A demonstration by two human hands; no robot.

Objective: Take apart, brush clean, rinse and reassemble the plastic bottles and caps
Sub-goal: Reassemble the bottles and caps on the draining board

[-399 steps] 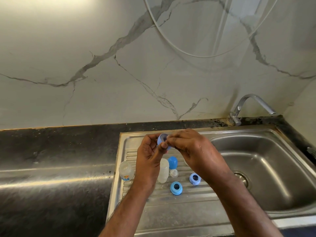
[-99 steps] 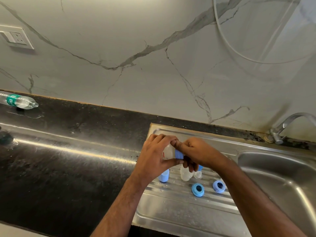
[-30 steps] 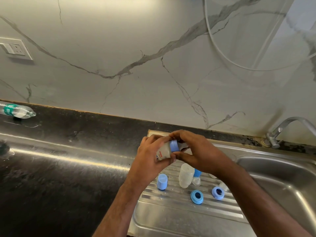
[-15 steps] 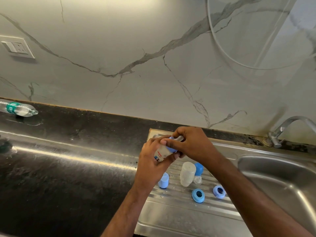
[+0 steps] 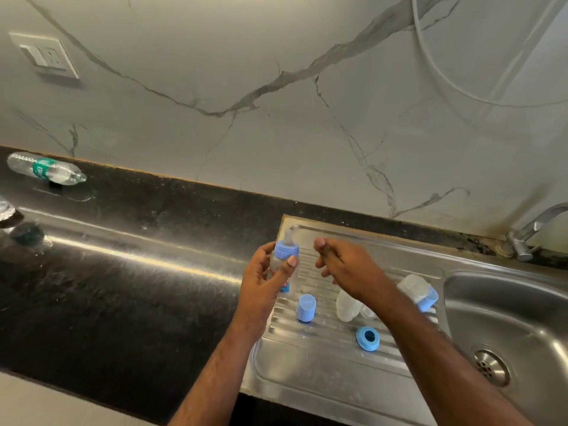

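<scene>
At the far left a clear water bottle [image 5: 46, 169] with a green label lies on its side on the dark table [image 5: 129, 272], close to the marble wall, where a white socket plate [image 5: 44, 55] is mounted. Toward the middle, the left hand [image 5: 264, 281] grips a small baby bottle [image 5: 284, 265] upright above the left end of the steel draining board [image 5: 322, 364], fingers and thumb curled round its body; a blue collar and clear teat sit on top. Just right of it the right hand [image 5: 347, 269] hovers with loosely bent fingers, holding nothing, apart from the bottle. Below, on the ribbed board, stand a blue cap [image 5: 305, 308], a clear bottle body [image 5: 345, 305] partly hidden by the right forearm, and a blue ring [image 5: 367, 338]. Farther right another bottle [image 5: 418, 290] lies tilted beside the sink basin [image 5: 522, 327], with the tap [image 5: 534, 232] behind.
</scene>
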